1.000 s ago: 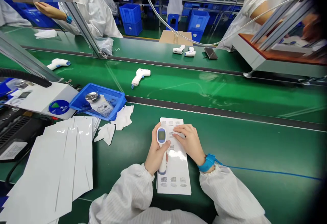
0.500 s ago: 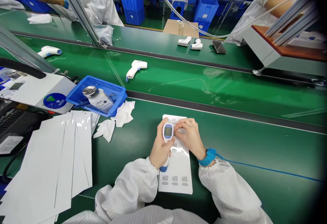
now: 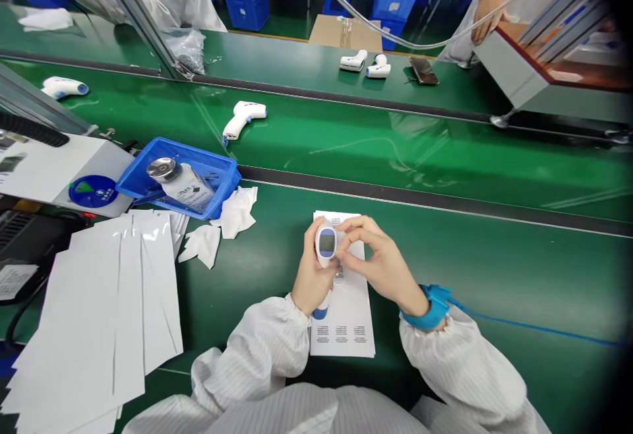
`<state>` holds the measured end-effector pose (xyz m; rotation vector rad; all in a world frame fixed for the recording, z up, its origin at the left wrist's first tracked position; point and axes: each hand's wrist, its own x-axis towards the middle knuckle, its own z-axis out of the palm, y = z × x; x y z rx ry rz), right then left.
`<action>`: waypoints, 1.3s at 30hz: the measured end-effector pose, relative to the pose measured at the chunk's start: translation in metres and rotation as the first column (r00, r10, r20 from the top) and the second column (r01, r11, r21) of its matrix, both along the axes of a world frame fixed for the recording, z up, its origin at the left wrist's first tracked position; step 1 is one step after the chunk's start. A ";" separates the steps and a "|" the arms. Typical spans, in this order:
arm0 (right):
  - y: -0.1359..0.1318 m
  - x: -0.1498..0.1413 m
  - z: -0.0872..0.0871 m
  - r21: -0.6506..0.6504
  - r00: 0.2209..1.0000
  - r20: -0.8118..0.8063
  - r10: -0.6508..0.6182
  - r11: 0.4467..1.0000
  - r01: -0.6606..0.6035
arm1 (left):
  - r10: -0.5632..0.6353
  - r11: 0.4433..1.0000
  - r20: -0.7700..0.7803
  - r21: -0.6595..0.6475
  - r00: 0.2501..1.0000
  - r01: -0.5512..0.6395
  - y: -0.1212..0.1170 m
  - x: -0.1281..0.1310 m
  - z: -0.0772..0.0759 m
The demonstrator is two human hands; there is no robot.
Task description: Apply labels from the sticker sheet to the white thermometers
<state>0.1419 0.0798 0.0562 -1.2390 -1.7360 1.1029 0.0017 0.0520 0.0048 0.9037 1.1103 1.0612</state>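
Note:
My left hand (image 3: 312, 277) is wrapped round a white and blue infrared thermometer (image 3: 327, 243), its grey screen facing up towards me. Close against the thermometer's right side is my right hand (image 3: 386, 262), thumb and forefinger pinched together; whatever lies between those fingertips is too small to make out. A blue strap with a cord (image 3: 429, 309) circles my right wrist. Beneath both hands lies a white label sheet (image 3: 343, 338) with blocks of small print, partly covered by the hands and the thermometer.
To the left are white sheets (image 3: 84, 315), crumpled wipes (image 3: 238, 213) and a blue tray (image 3: 133, 180) holding a metal-topped bottle (image 3: 182, 186). A thermometer (image 3: 244, 117) lies on the green belt (image 3: 346, 147). Across it, a co-worker's hand (image 3: 487, 15) touches a box-like stand (image 3: 524, 68).
My right forearm has shifted right, while its fingertips stay by the thermometer. The view has tilted slightly. Thermometers on the belt have moved left. The right-hand co-worker's hand now rests on the stand.

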 end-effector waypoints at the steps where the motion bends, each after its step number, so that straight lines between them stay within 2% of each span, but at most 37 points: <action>1: 0.005 -0.003 -0.001 0.023 1.000 0.018 -0.011 1.000 0.011 | -0.004 1.000 0.008 -0.023 1.000 0.004 0.000 0.000 0.001; 6: 0.020 -0.008 0.000 -0.025 1.000 -0.004 0.003 1.000 -0.003 | 0.011 1.000 -0.004 -0.028 1.000 -0.011 0.000 0.002 0.004; 11: 0.025 -0.009 0.002 -0.023 1.000 -0.014 0.010 1.000 -0.010 | 0.035 0.997 -0.064 0.074 0.997 -0.031 0.001 0.000 0.002; 15: 0.028 -0.010 0.000 -0.036 0.999 -0.038 0.002 0.999 -0.003 | 0.041 0.994 -0.075 0.106 0.996 -0.033 0.002 -0.001 0.001; 27: 0.029 -0.013 0.002 -0.077 0.999 -0.023 -0.030 0.997 0.028 | 0.034 0.995 -0.072 0.095 0.997 -0.027 0.001 -0.002 0.002; 33: 0.028 -0.014 0.001 -0.081 0.999 -0.028 -0.037 0.996 0.034 | 0.003 0.998 -0.025 0.065 1.000 -0.001 -0.001 -0.004 0.004; 39: 0.028 -0.014 0.001 -0.070 0.999 -0.034 -0.031 0.997 0.028 | -0.074 0.997 0.110 0.002 0.991 0.074 -0.003 -0.008 0.008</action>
